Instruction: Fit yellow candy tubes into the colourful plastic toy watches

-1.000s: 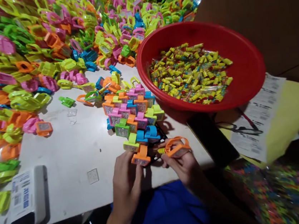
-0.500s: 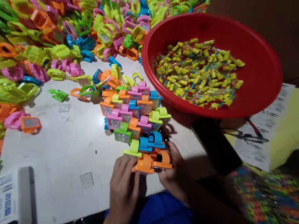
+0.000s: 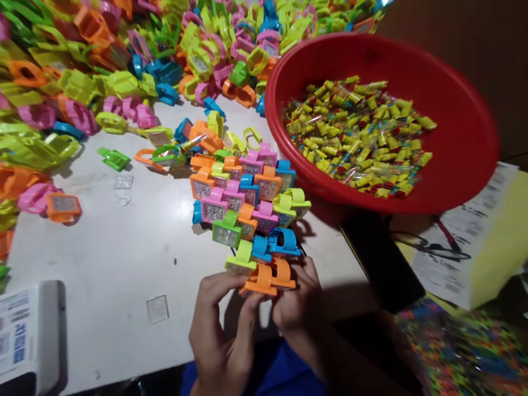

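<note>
While both hands are busy at the near end of a multicoloured block of toy watches [image 3: 214, 208], the orange toy watches [image 3: 264, 279] nearest the person sit between them. Going by the clock from that orange pair, the left hand [image 3: 219, 330] is at 8, half curled, thumb and fingers pinching the pair's left side. The right hand [image 3: 300, 311] is at 4, in shadow, fingers bent up against the right side; can't tell how tight its grip is. The rest of the block runs off toward 12, pink, blue, green, yellow and orange bands in stepped rows on a white table [image 3: 105, 267].

Big red basin [image 3: 459, 118] at 1 to 2 o'clock, with loads of little yellow-ended clear tubes [image 3: 381, 137] in it. Huge loose watch heap [image 3: 150, 39] sprawls from 9 round to 1. Clear plastic square [image 3: 157, 308] at 9, plus a labelled white box [image 3: 22, 333] further out. Black phone-shaped slab [image 3: 383, 264] at 3, printed papers [image 3: 449, 278] beyond it, and a bag of colourful bits [image 3: 472, 355] at 4.
</note>
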A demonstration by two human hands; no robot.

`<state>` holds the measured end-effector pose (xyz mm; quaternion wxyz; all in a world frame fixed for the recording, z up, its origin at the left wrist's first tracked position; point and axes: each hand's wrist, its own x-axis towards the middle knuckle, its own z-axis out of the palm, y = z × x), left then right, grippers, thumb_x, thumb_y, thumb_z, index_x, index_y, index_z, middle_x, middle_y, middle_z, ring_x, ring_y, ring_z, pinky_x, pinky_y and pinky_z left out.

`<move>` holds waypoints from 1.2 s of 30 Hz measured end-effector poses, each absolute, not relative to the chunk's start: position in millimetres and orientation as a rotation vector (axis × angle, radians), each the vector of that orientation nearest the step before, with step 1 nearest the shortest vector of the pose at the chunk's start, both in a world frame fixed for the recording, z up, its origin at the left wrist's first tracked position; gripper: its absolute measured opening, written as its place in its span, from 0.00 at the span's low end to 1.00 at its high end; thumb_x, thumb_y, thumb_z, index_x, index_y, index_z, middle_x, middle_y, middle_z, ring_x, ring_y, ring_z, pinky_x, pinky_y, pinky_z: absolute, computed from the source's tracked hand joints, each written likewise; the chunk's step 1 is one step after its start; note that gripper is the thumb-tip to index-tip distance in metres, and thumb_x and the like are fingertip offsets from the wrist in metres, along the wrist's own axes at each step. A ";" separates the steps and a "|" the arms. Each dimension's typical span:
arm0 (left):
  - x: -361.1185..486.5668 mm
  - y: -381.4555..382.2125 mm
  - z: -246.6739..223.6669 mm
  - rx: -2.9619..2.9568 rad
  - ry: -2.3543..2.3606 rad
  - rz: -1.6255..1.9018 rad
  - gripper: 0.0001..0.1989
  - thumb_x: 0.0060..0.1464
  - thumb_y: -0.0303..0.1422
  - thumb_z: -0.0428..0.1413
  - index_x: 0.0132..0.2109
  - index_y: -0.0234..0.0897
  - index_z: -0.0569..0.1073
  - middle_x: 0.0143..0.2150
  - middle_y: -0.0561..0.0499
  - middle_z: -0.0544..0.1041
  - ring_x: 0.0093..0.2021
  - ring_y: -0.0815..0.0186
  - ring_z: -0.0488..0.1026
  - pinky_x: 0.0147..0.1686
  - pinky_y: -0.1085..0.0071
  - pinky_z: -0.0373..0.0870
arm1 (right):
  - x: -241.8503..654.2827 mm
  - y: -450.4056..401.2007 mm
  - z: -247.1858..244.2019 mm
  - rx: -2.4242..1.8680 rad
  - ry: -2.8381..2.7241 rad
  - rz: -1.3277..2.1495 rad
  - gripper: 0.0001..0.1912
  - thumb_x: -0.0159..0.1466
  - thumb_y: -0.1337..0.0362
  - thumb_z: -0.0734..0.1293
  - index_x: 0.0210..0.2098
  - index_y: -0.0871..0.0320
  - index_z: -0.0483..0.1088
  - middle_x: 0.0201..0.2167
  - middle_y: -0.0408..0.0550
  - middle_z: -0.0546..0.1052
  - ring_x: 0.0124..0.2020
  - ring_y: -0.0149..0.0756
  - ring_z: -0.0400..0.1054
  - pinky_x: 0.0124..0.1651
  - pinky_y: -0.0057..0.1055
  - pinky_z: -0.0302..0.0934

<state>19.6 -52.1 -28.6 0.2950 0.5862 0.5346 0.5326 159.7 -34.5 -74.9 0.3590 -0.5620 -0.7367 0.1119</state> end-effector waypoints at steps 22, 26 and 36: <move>19.7 -33.0 -10.9 2.019 1.564 1.215 0.26 0.74 0.27 0.50 0.74 0.50 0.66 0.65 0.44 0.69 0.66 0.60 0.70 0.65 0.61 0.74 | 185.3 -14.9 -29.6 -1.339 -1.532 0.631 0.08 0.78 0.66 0.64 0.50 0.49 0.74 0.43 0.45 0.83 0.44 0.36 0.81 0.44 0.28 0.76; 18.9 -35.2 -9.6 2.009 1.539 1.203 0.26 0.73 0.27 0.50 0.73 0.49 0.66 0.64 0.44 0.69 0.66 0.60 0.70 0.64 0.63 0.74 | 187.1 -15.2 -30.1 -1.339 -1.540 0.674 0.09 0.78 0.66 0.64 0.51 0.46 0.74 0.42 0.42 0.83 0.45 0.35 0.82 0.45 0.27 0.76; -52.1 61.8 -13.4 1.927 1.946 1.275 0.13 0.74 0.31 0.49 0.60 0.40 0.72 0.54 0.43 0.75 0.56 0.56 0.75 0.58 0.56 0.75 | 229.6 -32.4 -82.0 -1.334 -1.919 0.273 0.20 0.76 0.65 0.62 0.66 0.52 0.69 0.58 0.53 0.82 0.58 0.45 0.80 0.59 0.34 0.75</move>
